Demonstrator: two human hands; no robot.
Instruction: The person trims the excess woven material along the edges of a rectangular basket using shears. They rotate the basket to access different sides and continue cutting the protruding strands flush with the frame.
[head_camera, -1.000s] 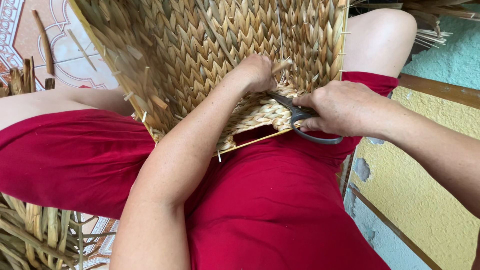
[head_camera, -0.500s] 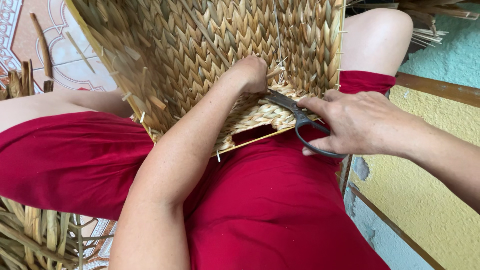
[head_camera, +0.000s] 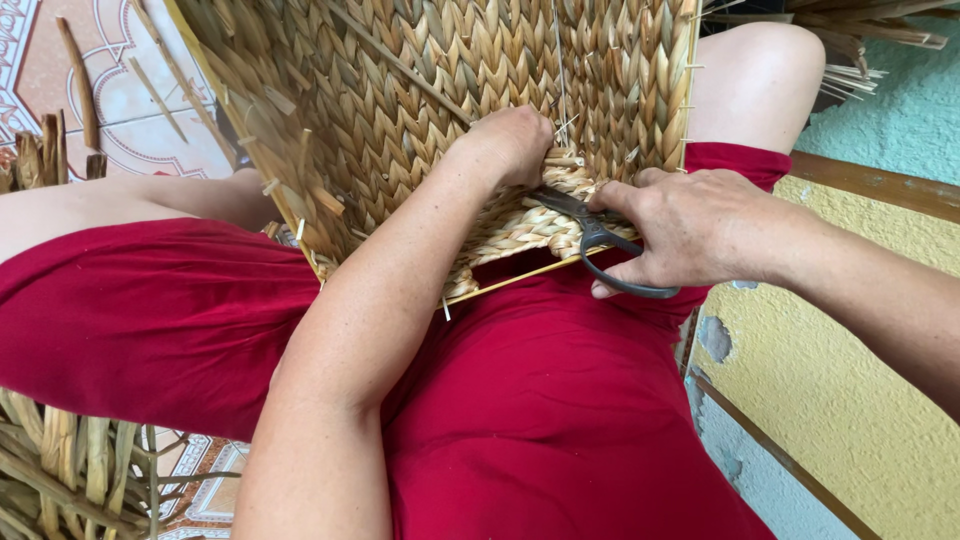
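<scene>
Straw-coloured and tightly plaited, the large woven seagrass basket (head_camera: 440, 100) leans across the person's lap, on the red fabric garment (head_camera: 560, 420), its lower rim edged with a thin pale strip. The left hand (head_camera: 510, 145) presses against the weave near that rim, fingers curled shut around a strand end. The right hand (head_camera: 700, 225) has its grip closed through the loops of the dark metal scissors (head_camera: 590, 235), blades lying against the braided rim beside the left hand. Loose dried reed stalks (head_camera: 60, 470) lie on the patterned tile floor (head_camera: 120, 110).
</scene>
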